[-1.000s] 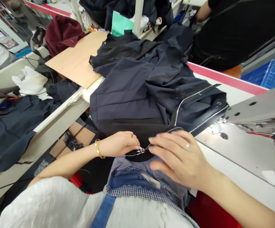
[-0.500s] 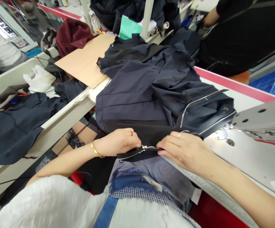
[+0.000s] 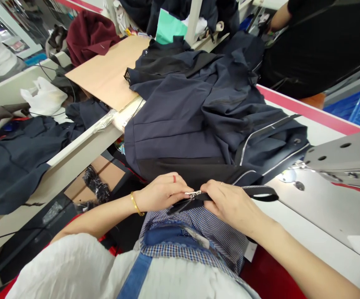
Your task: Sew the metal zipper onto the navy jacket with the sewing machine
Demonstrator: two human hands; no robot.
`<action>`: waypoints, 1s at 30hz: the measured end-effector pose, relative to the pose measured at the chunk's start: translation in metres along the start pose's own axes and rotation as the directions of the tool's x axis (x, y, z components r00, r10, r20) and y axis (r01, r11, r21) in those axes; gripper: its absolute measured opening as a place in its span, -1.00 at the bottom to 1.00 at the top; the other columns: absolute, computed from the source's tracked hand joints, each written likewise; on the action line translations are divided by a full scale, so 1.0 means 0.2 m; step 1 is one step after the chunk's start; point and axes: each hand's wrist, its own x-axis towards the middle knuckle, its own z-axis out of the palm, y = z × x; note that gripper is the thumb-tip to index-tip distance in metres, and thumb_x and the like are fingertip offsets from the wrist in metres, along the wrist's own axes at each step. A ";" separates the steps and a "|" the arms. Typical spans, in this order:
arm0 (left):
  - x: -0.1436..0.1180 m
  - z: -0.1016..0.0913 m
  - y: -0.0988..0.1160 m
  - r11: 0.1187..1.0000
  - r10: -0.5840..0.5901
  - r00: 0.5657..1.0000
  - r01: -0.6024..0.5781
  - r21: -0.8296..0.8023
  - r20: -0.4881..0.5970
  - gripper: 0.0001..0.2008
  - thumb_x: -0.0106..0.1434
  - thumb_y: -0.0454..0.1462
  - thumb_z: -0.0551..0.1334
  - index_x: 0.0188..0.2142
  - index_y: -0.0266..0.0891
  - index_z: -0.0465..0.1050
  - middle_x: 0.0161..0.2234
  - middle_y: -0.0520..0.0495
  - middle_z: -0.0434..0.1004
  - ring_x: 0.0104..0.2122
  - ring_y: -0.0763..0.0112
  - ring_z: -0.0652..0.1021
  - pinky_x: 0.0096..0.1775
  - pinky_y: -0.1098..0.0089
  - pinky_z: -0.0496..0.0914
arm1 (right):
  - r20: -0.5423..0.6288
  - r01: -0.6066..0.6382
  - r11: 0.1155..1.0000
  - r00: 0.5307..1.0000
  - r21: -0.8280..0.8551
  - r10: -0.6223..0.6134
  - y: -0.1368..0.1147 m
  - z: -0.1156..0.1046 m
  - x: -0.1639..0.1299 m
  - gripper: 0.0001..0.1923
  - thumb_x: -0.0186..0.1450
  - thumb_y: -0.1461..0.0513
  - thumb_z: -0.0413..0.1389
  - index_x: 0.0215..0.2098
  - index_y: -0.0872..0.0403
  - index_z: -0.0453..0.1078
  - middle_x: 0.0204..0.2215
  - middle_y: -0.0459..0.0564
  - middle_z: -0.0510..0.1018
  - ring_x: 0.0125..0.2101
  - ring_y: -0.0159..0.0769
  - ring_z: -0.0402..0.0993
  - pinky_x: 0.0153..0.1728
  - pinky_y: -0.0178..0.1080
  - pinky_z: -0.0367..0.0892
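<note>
A black zipper (image 3: 184,205) with silver teeth crosses between my hands, close to my lap. My left hand (image 3: 163,192) is closed, thumb and fingertips pinching the zipper at its silver slider (image 3: 194,193). Just right of the slider, my right hand (image 3: 231,204) grips the black tape, and a loop of tape (image 3: 262,192) sticks out beyond that hand. In front of both hands a dark navy garment (image 3: 173,128) with a black band along its near edge lies spread on the table. Another silver zipper (image 3: 244,150) curves over its right part.
A sewing machine (image 3: 348,162) stands at the right on the white table (image 3: 310,220). Tan board (image 3: 111,70), maroon cloth (image 3: 89,35) and green paper (image 3: 170,27) lie farther back. A white bag (image 3: 44,97) and dark cloth fill the left trough. A person in black (image 3: 319,50) is at the back right.
My hands have come closer together at the slider, and my left hand has moved slightly right. A loop of zipper tape now shows to the right of my right hand.
</note>
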 end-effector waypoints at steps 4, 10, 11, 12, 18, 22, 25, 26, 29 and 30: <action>0.00 -0.03 0.01 0.988 0.082 0.994 -0.072 0.135 -0.067 -0.88 0.23 -0.35 0.09 -0.31 -0.33 0.39 -0.46 -0.06 0.43 -0.39 0.51 0.40 -0.31 0.51 0.34 | 0.109 -0.025 0.999 0.994 0.028 0.022 0.01 -0.04 0.01 -0.86 0.25 0.35 -0.13 -0.26 0.12 0.22 -0.48 -0.09 0.39 -0.53 -0.40 0.37 -0.56 -0.35 0.18; -0.03 -0.05 0.06 0.997 -0.001 1.000 0.000 0.071 0.015 -0.81 0.27 -0.29 0.05 -0.42 -0.30 0.38 -0.54 -0.03 0.40 -0.45 0.52 0.36 -0.34 0.51 0.32 | 0.153 0.026 0.995 0.987 0.094 -0.040 0.04 -0.04 -0.04 -0.81 0.26 0.37 -0.17 -0.25 0.12 0.25 -0.51 -0.09 0.37 -0.55 -0.42 0.33 -0.56 -0.35 0.16; -0.03 -0.05 0.06 0.998 -0.054 0.998 0.053 0.027 0.043 -0.79 0.27 -0.28 0.05 -0.42 -0.30 0.38 -0.53 -0.03 0.40 -0.45 0.53 0.36 -0.34 0.52 0.31 | 0.144 0.037 0.995 0.988 0.090 -0.050 0.05 -0.04 -0.04 -0.81 0.27 0.36 -0.17 -0.25 0.13 0.26 -0.51 -0.09 0.38 -0.55 -0.42 0.33 -0.56 -0.35 0.16; -0.03 -0.06 0.06 0.994 -0.107 0.991 0.109 -0.019 0.081 -0.77 0.28 -0.26 0.04 -0.43 -0.30 0.38 -0.53 -0.03 0.40 -0.44 0.53 0.36 -0.33 0.52 0.30 | 0.121 0.053 0.996 0.991 0.066 -0.060 0.04 -0.05 -0.05 -0.81 0.28 0.36 -0.17 -0.25 0.13 0.26 -0.49 -0.08 0.40 -0.54 -0.42 0.34 -0.55 -0.35 0.16; 0.01 -0.12 0.03 0.883 -0.358 0.911 0.402 -0.241 0.206 -0.64 0.30 -0.17 -0.02 -0.53 -0.34 0.31 -0.57 0.05 0.29 -0.52 0.60 0.27 -0.36 0.54 0.22 | -0.233 0.141 0.957 0.951 -0.252 -0.202 -0.03 -0.09 -0.02 -0.87 0.24 0.19 0.07 -0.28 0.10 0.31 -0.39 -0.03 0.48 -0.37 -0.32 0.35 -0.32 -0.22 0.17; 0.03 -0.11 0.04 0.871 -0.337 0.910 0.399 -0.288 0.241 -0.61 0.29 -0.12 -0.02 -0.52 -0.34 0.30 -0.57 0.06 0.26 -0.51 0.59 0.26 -0.35 0.52 0.21 | -0.231 0.203 0.937 0.934 -0.286 -0.273 -0.08 -0.04 0.04 -0.92 0.23 0.31 0.04 -0.30 0.09 0.36 -0.39 -0.08 0.51 -0.38 -0.37 0.34 -0.33 -0.23 0.14; 0.02 -0.10 0.05 0.859 -0.358 0.909 0.411 -0.305 0.214 -0.59 0.28 -0.09 -0.02 -0.54 -0.34 0.30 -0.56 0.05 0.25 -0.51 0.58 0.26 -0.36 0.51 0.22 | -0.284 0.246 0.936 0.906 -0.252 -0.315 -0.08 0.01 0.03 -0.89 0.24 0.34 0.01 -0.36 0.11 0.37 -0.41 -0.09 0.52 -0.45 -0.43 0.31 -0.38 -0.26 0.13; 0.01 -0.10 0.05 0.845 -0.397 0.899 0.437 -0.309 0.185 -0.59 0.27 -0.08 -0.01 -0.54 -0.34 0.30 -0.57 0.05 0.25 -0.52 0.57 0.26 -0.38 0.51 0.22 | -0.301 0.252 0.937 0.899 -0.241 -0.319 -0.07 0.02 0.01 -0.88 0.24 0.35 0.00 -0.37 0.11 0.37 -0.42 -0.08 0.52 -0.48 -0.44 0.29 -0.40 -0.26 0.13; -0.05 -0.12 0.03 0.762 -0.566 0.819 0.562 -0.321 0.091 -0.63 0.24 -0.10 0.05 -0.55 -0.34 0.30 -0.57 0.05 0.26 -0.54 0.58 0.27 -0.45 0.53 0.21 | -0.325 0.193 0.958 0.910 -0.213 -0.256 -0.04 0.04 -0.08 -0.84 0.25 0.37 -0.04 -0.38 0.12 0.37 -0.45 -0.05 0.52 -0.51 -0.44 0.26 -0.42 -0.27 0.14; -0.07 -0.13 0.02 0.750 -0.581 0.808 0.578 -0.322 0.097 -0.65 0.24 -0.12 0.06 -0.54 -0.34 0.30 -0.57 0.05 0.27 -0.54 0.58 0.28 -0.45 0.54 0.22 | -0.326 0.168 0.964 0.917 -0.207 -0.230 -0.03 0.05 -0.12 -0.83 0.25 0.38 -0.04 -0.38 0.12 0.37 -0.46 -0.05 0.52 -0.52 -0.43 0.26 -0.42 -0.27 0.14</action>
